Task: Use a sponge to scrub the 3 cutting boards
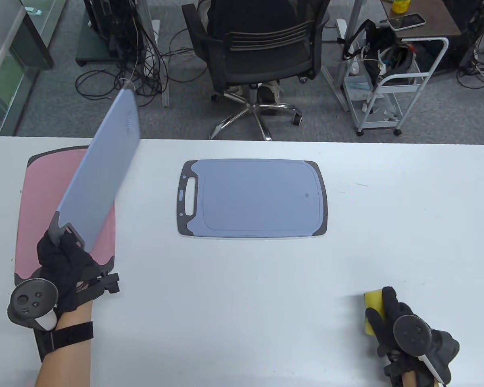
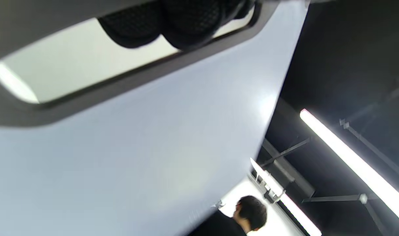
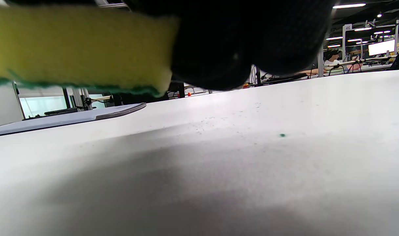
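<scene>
Left hand grips a blue-grey cutting board by its handle end, fingers curled through the slot; the board is tilted up above the pink cutting board, which lies flat at the left of the white table. A second blue-grey board lies flat mid-table. Right hand holds the yellow sponge, near right. Behind the table: office chair, white cart holding a dark bag, floor cables.
</scene>
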### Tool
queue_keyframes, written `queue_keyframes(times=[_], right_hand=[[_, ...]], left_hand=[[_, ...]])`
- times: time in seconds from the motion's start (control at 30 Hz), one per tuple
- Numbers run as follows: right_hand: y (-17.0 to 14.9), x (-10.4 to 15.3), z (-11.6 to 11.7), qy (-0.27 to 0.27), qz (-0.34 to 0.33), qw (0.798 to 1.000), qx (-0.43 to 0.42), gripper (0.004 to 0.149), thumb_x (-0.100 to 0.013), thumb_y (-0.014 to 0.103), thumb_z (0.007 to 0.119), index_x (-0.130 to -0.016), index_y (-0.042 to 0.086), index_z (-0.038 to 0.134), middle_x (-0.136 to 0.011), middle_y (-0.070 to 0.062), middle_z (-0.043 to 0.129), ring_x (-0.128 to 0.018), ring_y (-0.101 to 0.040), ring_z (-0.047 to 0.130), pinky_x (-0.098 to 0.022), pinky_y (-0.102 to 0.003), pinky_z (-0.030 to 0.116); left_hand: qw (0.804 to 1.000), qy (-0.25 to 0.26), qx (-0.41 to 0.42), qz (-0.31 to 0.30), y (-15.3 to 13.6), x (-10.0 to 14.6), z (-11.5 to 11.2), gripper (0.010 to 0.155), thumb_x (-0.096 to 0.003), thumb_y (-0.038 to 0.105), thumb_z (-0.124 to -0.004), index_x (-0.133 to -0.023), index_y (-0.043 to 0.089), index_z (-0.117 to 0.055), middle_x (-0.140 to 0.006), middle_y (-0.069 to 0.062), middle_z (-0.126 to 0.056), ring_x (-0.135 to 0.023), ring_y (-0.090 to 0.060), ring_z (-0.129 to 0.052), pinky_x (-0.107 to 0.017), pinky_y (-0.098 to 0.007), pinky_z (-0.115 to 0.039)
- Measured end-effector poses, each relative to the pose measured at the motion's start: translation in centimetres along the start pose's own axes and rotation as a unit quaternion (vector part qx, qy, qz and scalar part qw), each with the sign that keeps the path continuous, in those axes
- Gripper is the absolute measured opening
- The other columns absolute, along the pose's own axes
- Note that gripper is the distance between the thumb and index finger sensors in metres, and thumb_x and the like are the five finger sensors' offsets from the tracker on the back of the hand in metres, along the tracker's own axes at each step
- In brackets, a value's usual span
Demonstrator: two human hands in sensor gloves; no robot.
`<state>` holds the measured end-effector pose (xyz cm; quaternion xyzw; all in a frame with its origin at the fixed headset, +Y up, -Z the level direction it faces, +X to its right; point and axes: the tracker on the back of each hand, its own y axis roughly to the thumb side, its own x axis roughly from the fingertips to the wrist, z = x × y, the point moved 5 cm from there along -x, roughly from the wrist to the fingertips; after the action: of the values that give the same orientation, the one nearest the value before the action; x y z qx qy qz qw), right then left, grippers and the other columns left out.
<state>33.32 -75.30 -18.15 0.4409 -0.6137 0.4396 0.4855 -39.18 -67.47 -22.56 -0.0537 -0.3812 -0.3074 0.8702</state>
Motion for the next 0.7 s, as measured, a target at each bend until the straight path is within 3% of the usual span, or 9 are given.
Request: queue_keyframes(times=[0.07, 0.23, 0.3, 0.37, 0.47, 0.5, 0.57, 0.67, 0.7], right_hand=[[-0.1, 0.0, -0.1, -0.002, -0.001, 1.0, -0.003, 0.073, -0.045, 0.059, 0.073, -0.103, 0.015, 0.065, -0.07, -0.006, 0.089, -0.043, -0.016, 0.094, -0.039, -0.04, 0.084], [-0.3, 0.0, -0.3, -0.003, -0.002, 1.0, -0.011, 0.073, -0.045, 0.059, 0.073, -0.103, 0.015, 0.065, -0.07, -0.006, 0.089, -0.043, -0.016, 0.094, -0.04, -0.04, 0.084], [-0.1, 0.1, -0.5, -0.008, -0.005, 1.0, -0.015, 0.073, -0.045, 0.059, 0.073, -0.103, 0.015, 0.065, -0.07, -0.006, 0.089, -0.043, -0.016, 0.094, -0.04, -0.04, 0.084], [0.0, 0.1, -0.7, -0.012, -0.007, 1.0, -0.017, 0.073, -0.045, 0.059, 0.073, -0.103, 0.015, 0.065, -0.07, -0.006, 0.089, -0.043, -0.016, 0.094, -0.04, -0.04, 0.084], [0.1, 0.2, -0.8, -0.014, -0.007, 1.0, -0.019, 0.073, -0.045, 0.059, 0.073, -0.103, 0.015, 0.065, -0.07, -0.006, 0.089, -0.043, -0.016, 0.094, -0.04, -0.04, 0.084], [0.1, 0.2, -0.8, -0.014, -0.008, 1.0, -0.02, 0.073, -0.045, 0.059, 0.073, -0.103, 0.015, 0.065, -0.07, -0.006, 0.089, -0.043, -0.016, 0.094, -0.04, -0.04, 0.084], [0.1, 0.2, -0.7, -0.014, -0.008, 1.0, -0.021, 0.074, -0.045, 0.059, 0.073, -0.103, 0.015, 0.065, -0.07, -0.006, 0.089, -0.043, -0.015, 0.094, -0.039, -0.04, 0.084], [0.6, 0.0, -0.5, -0.014, -0.011, 0.999, -0.033, 0.073, -0.046, 0.059, 0.073, -0.103, 0.015, 0.065, -0.07, -0.006, 0.088, -0.043, -0.016, 0.094, -0.04, -0.04, 0.084], [1.3, -0.2, -0.4, -0.015, -0.019, 0.999, -0.035, 0.073, -0.045, 0.059, 0.073, -0.103, 0.014, 0.065, -0.07, -0.007, 0.089, -0.043, -0.016, 0.095, -0.039, -0.04, 0.083]], left_hand=[[0.997, -0.018, 0.063, 0.028, -0.1, 0.2, -0.6, 0.05, -0.0526, 0.049, -0.055, -0.095, 0.022, -0.056, -0.08, 0.004, -0.079, -0.055, -0.004, -0.092, -0.047, -0.029, -0.092], [0.98, -0.13, 0.129, 0.077, 0.6, 1.3, -3.6, 0.05, -0.0546, 0.053, -0.057, -0.091, 0.021, -0.07, -0.067, 0.004, -0.091, -0.035, -0.001, -0.096, -0.026, -0.027, -0.098], [0.954, -0.22, 0.154, 0.134, 0.2, 2.1, -6.1, 0.05, -0.0557, 0.053, -0.058, -0.091, 0.02, -0.071, -0.066, 0.004, -0.093, -0.033, -0.001, -0.097, -0.023, -0.027, -0.098], [0.912, -0.313, 0.186, 0.19, -0.4, 3.4, -8.7, 0.051, -0.0572, 0.052, -0.059, -0.093, 0.018, -0.071, -0.067, 0.002, -0.093, -0.033, -0.003, -0.097, -0.023, -0.028, -0.098], [0.879, -0.372, 0.168, 0.246, -1.3, 5.3, -10.8, 0.051, -0.0576, 0.052, -0.06, -0.094, 0.018, -0.07, -0.067, 0.001, -0.093, -0.032, -0.002, -0.097, -0.023, -0.027, -0.099], [0.851, -0.408, 0.192, 0.269, -1.9, 6.4, -12.3, 0.051, -0.058, 0.051, -0.061, -0.095, 0.017, -0.07, -0.068, 0.0, -0.092, -0.034, -0.003, -0.097, -0.024, -0.028, -0.099], [0.815, -0.469, 0.19, 0.284, -2.3, 7.6, -14.0, 0.051, -0.059, 0.05, -0.064, -0.096, 0.015, -0.067, -0.07, -0.002, -0.09, -0.036, -0.003, -0.098, -0.027, -0.029, -0.1], [0.788, -0.538, 0.095, 0.285, -3.1, 9.6, -16.0, 0.052, -0.0589, 0.045, -0.075, -0.097, 0.011, -0.062, -0.071, -0.003, -0.089, -0.041, -0.002, -0.102, -0.03, -0.026, -0.103], [0.789, -0.544, 0.078, 0.273, -3.3, 10.1, -16.5, 0.052, -0.0586, 0.045, -0.076, -0.096, 0.01, -0.063, -0.07, -0.003, -0.09, -0.04, -0.001, -0.103, -0.028, -0.025, -0.104]])
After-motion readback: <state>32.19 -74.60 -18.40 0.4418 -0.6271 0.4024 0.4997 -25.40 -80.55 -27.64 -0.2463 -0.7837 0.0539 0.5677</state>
